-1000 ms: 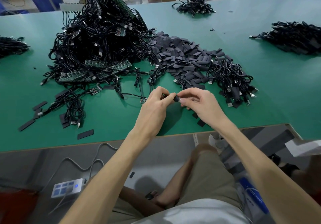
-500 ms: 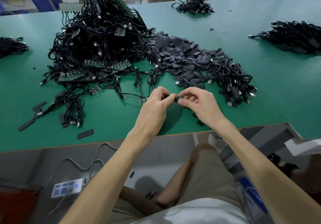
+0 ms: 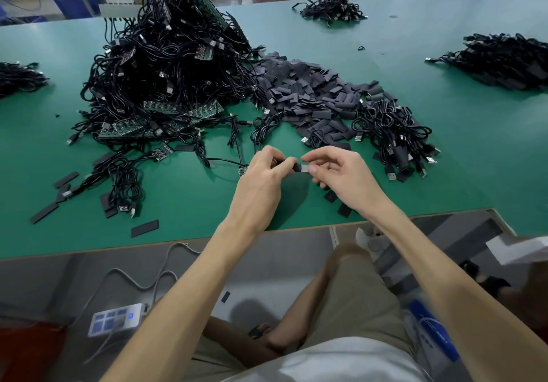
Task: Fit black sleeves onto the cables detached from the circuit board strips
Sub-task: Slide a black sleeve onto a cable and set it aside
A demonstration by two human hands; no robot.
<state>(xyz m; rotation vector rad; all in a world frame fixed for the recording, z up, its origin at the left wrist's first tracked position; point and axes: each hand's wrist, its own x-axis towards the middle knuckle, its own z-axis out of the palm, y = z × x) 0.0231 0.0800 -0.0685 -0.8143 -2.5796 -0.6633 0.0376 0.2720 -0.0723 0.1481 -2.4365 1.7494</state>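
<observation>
L hand (image 3: 262, 174) & R hand (image 3: 341, 174) both pinch small flat black sleeve (image 3: 300, 168) above green table (image 3: 192, 200) at 6 o'clock edge; vs earlier, hands slightly further apart, more sleeve showing.

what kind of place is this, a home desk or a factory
Most likely a factory assembly bench: a long green table holds a big heap of cables, a pile of black sleeves, and both hands work one piece.

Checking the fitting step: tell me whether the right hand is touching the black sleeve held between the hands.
Touching. The head view shows the right hand pinching the black sleeve at its right end, thumb and forefinger closed on it with no gap.
</observation>
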